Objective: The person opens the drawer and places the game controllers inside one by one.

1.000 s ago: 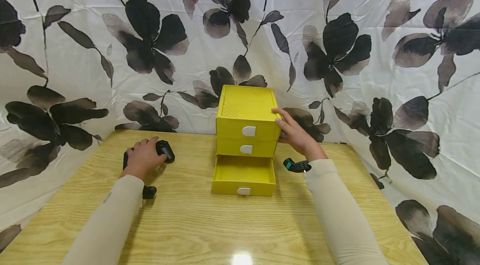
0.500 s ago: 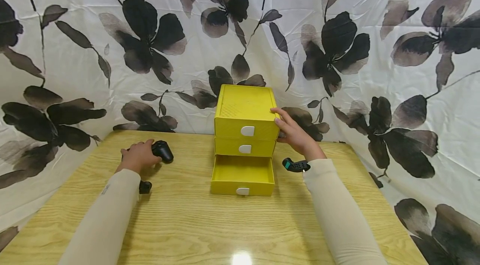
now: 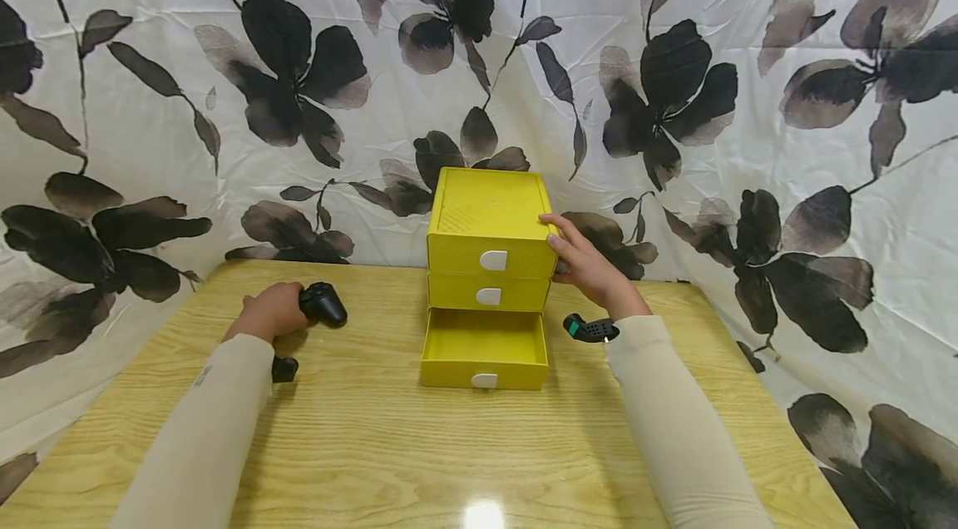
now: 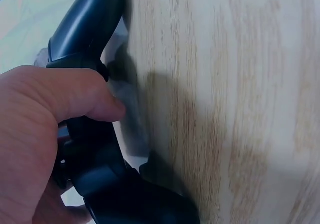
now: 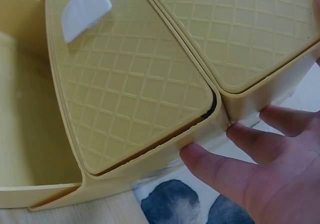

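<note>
Wooden table (image 3: 464, 446): drawer unit (image 3: 488, 263), gamepad (image 3: 323, 304)

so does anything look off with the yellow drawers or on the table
Only the bottom drawer of the yellow drawer unit stands pulled out, showing nothing inside. The upper two are closed. Nothing looks spilled, tilted or damaged on the table.

1 drawer unit (image 3: 488, 242), 3 drawers, 1 game controller (image 3: 323, 304).
</note>
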`<control>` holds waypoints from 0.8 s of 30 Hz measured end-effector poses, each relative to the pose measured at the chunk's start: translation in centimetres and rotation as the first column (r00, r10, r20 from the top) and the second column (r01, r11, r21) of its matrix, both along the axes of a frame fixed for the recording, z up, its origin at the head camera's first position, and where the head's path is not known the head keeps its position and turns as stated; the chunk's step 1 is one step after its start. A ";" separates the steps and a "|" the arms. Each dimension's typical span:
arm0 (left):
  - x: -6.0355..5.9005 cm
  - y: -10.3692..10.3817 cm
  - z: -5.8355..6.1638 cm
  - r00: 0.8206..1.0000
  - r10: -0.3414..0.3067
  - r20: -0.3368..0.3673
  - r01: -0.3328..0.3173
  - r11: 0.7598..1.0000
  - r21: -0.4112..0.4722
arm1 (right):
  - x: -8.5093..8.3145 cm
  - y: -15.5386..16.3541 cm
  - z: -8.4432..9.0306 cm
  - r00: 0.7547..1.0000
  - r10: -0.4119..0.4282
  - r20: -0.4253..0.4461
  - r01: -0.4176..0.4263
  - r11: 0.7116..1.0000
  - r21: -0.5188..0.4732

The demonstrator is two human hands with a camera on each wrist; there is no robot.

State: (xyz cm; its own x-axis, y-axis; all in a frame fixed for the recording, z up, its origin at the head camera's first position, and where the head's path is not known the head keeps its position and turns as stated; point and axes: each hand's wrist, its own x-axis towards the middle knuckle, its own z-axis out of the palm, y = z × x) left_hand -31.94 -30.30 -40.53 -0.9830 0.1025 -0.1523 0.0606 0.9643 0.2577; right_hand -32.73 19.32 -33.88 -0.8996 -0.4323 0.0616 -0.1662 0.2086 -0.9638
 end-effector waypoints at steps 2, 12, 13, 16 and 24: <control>0.1 0.0 0.0 1.000 -0.007 -0.001 0.007 1.000 0.003 | -0.1 0.0 -0.1 1.000 0.000 -0.001 0.000 1.000 -0.002; 0.4 0.3 -0.6 0.999 0.000 -0.049 -0.001 1.000 -0.025 | 0.1 -0.1 0.1 1.000 -0.007 0.000 0.007 1.000 -0.004; 0.4 0.4 -0.6 0.999 0.001 -0.054 -0.003 0.999 -0.033 | 0.1 -0.1 0.1 1.000 -0.006 0.003 0.006 1.000 -0.005; 0.5 0.5 -0.8 0.997 0.001 -0.074 -0.004 0.999 -0.051 | 0.1 -0.2 0.2 1.000 0.001 0.009 -0.001 1.000 -0.005; 1.2 0.8 -1.3 0.995 -0.005 -0.104 -0.003 0.997 -0.074 | 0.1 -0.2 0.2 1.000 0.002 0.003 -0.002 1.000 -0.001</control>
State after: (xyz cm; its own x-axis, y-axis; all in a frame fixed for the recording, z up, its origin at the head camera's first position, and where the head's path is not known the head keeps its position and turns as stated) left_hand -30.75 -29.50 -41.82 -0.9937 0.0961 -0.0569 0.0846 0.9804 0.1780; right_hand -32.60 19.12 -33.67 -0.8989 -0.4343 0.0589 -0.1634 0.2074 -0.9645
